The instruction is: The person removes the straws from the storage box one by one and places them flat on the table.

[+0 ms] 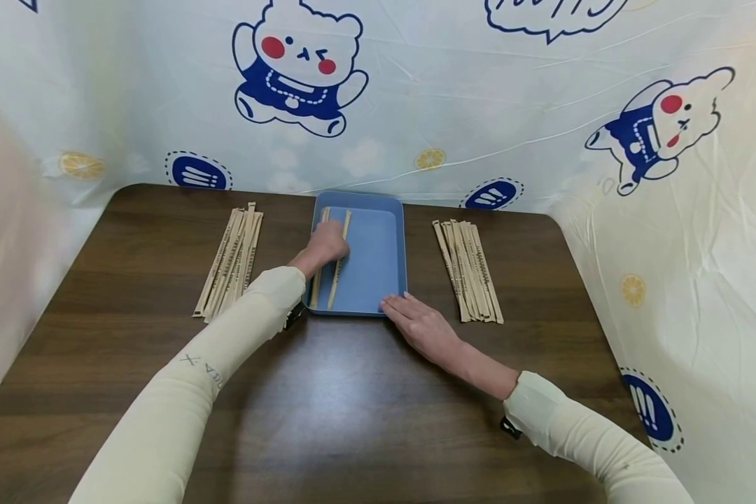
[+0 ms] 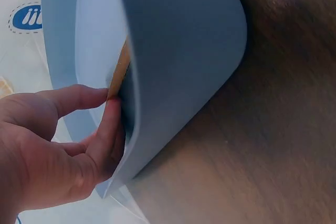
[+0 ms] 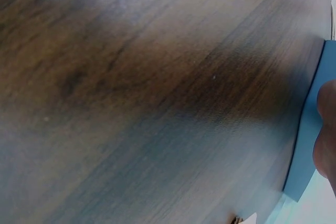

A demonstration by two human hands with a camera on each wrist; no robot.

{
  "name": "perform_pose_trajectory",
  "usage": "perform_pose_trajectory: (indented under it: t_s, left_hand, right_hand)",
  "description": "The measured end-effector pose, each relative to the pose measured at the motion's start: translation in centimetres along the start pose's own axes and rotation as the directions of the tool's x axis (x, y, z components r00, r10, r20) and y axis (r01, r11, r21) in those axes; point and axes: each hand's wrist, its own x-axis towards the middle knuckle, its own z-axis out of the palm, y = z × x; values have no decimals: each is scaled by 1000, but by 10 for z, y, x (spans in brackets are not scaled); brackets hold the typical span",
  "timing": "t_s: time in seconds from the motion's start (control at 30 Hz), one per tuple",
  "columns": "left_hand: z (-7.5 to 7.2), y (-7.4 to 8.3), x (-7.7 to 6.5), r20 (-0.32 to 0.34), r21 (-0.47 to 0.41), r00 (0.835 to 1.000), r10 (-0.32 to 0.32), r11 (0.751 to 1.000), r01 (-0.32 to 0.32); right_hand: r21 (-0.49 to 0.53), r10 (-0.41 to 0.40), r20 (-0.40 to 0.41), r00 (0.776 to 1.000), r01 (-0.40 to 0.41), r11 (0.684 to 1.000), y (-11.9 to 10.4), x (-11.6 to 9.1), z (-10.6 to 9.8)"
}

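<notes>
My left hand [image 1: 327, 243] reaches into the blue tray [image 1: 381, 241] from the left. Its thumb and finger pinch a slim tan paper-wrapped stick [image 2: 121, 69], as the left wrist view shows. In the head view, one wrapped stick [image 1: 336, 283] slants beside the hand, and further tan wrapping [image 1: 316, 290] lies along the tray's left wall, partly hidden by the hand. My right hand [image 1: 423, 325] rests at the tray's near right corner with its fingers extended. Only a small part of that hand [image 3: 326, 129] shows in the right wrist view, against the tray's outer side.
A bundle of similar wrapped sticks [image 1: 229, 262] lies on the dark wooden table [image 1: 353, 406] left of the tray. Another bundle [image 1: 468, 271] lies to the right. A printed curtain [image 1: 416, 91] hangs behind and along the sides of the table.
</notes>
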Motion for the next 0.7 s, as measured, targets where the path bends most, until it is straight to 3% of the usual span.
perform_pose_trajectory:
  t_s: [0.27, 0.43, 0.6, 0.7]
  left_hand:
    - [-4, -8, -3, 2, -19, 1000, 17, 1000, -17]
    - [-13, -14, -6, 6, -125, 1000, 19, 992, -18]
    - [-32, -20, -12, -6, -336, 1000, -31, 941, 27]
    - [-43, -29, -16, -26, -416, 997, -69, 908, 52]
  right_hand:
    - [-1, 0, 6, 1000, 0, 1000, -1, 0, 1]
    - [-1, 5, 24, 1000, -5, 1000, -1, 0, 0]
    - [4, 6, 19, 1000, -6, 1000, 0, 0, 0]
    - [4, 3, 15, 1000, -4, 1000, 0, 0, 0]
